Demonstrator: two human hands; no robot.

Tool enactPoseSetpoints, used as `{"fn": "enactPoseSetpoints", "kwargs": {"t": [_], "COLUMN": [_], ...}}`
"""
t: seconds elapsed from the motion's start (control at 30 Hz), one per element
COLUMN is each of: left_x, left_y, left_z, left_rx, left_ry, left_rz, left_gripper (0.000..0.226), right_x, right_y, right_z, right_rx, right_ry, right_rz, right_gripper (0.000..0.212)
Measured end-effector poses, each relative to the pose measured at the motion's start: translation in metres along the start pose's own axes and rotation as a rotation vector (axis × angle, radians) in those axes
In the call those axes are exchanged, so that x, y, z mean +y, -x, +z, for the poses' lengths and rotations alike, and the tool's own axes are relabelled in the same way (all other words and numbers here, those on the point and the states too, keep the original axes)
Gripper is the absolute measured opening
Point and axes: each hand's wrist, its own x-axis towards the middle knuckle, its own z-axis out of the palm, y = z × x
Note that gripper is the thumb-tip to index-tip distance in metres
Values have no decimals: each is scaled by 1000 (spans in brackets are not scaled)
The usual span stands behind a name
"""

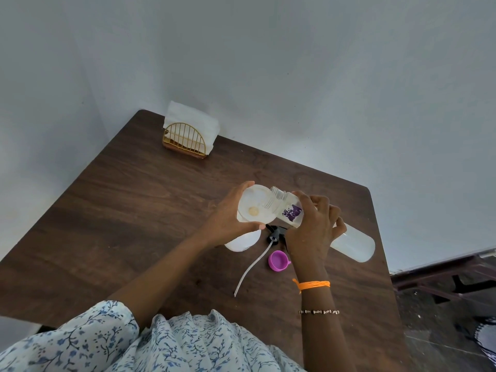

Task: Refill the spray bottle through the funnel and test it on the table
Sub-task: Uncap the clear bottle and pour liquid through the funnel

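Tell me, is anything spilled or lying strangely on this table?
No spill shows. The spray head lies loose on the table, its dip tube stretched out, beside the purple cap. Both are simply taken off for refilling; nothing looks damaged.

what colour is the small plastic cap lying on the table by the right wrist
The small plastic cap is bright purple-pink, seen clearly in the head view on the dark wooden table.

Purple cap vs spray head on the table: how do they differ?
The purple cap is a short round cup lying open side up; the spray head is black with a long pale dip tube trailing toward the person. The cap lies fully in view below the right hand; the spray head is partly hidden between both hands. Both lie loose on the table, off their bottles.
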Motion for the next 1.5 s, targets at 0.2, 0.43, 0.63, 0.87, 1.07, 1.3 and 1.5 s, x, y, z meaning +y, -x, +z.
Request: {"fn": "enactPoseSetpoints", "kwargs": {"t": [0.2, 0.43, 0.63, 0.87, 1.07, 1.3, 1.5], "left_x": [-2, -3, -3, -2, -2, -4, -5], "left_y": [0, -1, -1, 0, -1, -1, -2], "left_z": [1, 2, 2, 1, 1, 1, 2], "left_rx": [1, 11, 8, 7, 6, 5, 9], "left_ry": [9, 5, 1, 10, 8, 7, 0], "left_rz": [-1, 9, 6, 14, 18, 10, 6], "left_gripper": [92, 91, 91, 91, 91, 92, 92], "right_x": [0, 1, 0, 1, 0, 1, 1], "right_y": [-1, -2, -2, -2, -3, -2, -2], "right_z": [0, 1, 0, 1, 0, 2, 2], "right_rx": [2, 3, 4, 5, -11, 20, 13], "right_ry": [0, 0, -9, -8, -3, -1, -7], "right_rz": [2, 9, 11, 10, 14, -3, 0], "right_gripper": [62, 63, 62, 62, 63, 64, 62]}}
